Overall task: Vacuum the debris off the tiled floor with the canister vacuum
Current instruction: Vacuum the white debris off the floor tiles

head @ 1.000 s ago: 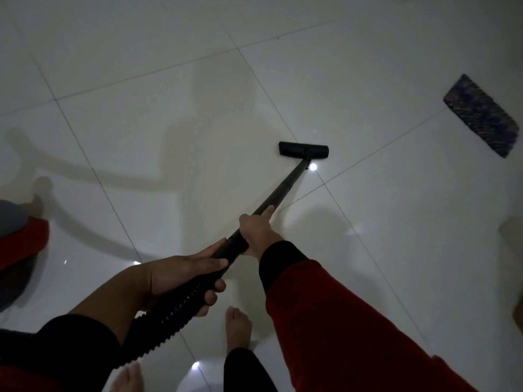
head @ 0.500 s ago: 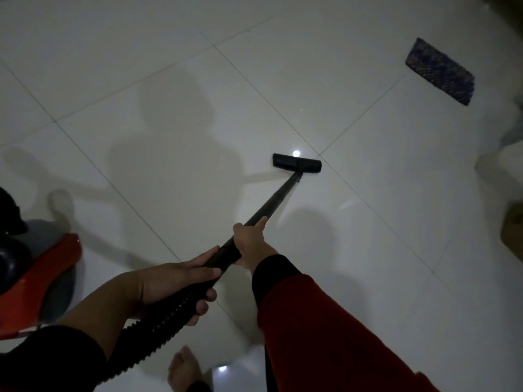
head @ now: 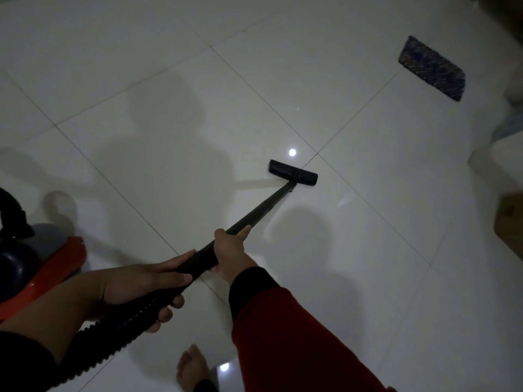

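Hands work mid-sweep: left hand point(head: 135, 281) wraps the hose point(head: 119, 332), right hand point(head: 230, 251) clasps the wand point(head: 260, 207), nozzle point(head: 293, 172) flat on the tiled floor point(head: 368, 250) mid-frame; canister vacuum point(head: 34, 264) sits at left. Next stroke likely needs steady floor contact.

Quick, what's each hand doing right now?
Left hand: closed around the black ribbed vacuum hose.
Right hand: closed around the black vacuum wand.

Dim, grainy view — bright glare spots and soft shadows on glossy tiles point(head: 368, 250).
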The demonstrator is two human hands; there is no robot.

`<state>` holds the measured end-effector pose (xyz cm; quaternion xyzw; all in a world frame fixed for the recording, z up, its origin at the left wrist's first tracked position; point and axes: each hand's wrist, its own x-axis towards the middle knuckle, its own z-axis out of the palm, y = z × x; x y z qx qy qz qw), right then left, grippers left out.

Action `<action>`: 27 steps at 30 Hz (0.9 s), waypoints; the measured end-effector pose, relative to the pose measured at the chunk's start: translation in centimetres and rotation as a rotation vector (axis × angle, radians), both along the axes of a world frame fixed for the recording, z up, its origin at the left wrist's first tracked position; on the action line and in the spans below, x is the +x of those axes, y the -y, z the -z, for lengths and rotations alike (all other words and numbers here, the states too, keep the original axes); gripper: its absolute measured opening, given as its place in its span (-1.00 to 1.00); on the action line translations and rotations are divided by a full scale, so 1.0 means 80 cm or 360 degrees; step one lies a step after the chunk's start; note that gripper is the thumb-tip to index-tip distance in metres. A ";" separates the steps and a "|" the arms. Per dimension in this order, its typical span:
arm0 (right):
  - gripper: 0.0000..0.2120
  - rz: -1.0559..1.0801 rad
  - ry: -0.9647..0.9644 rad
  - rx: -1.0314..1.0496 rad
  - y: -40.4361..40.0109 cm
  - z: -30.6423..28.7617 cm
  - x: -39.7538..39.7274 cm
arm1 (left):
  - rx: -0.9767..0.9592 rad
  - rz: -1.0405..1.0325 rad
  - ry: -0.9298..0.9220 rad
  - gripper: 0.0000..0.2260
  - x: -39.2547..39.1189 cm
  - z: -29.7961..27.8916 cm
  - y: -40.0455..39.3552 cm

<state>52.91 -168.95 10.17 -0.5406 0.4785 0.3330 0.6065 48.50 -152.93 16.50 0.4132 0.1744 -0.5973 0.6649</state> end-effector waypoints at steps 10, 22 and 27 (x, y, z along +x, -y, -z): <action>-0.18 -0.0215 0.0115 -0.0153 0.050 0.051 0.138 | 0.0022 -0.0161 0.0130 -0.64 0.109 0.040 0.060; -0.18 -0.0683 0.0163 -0.0265 0.065 0.065 0.336 | 0.0041 -0.0677 0.0052 -0.50 0.259 0.065 0.109; -0.21 -0.0865 0.0165 -0.0207 -0.011 0.058 0.344 | 0.0093 -0.0887 0.0033 -0.47 0.245 0.064 0.051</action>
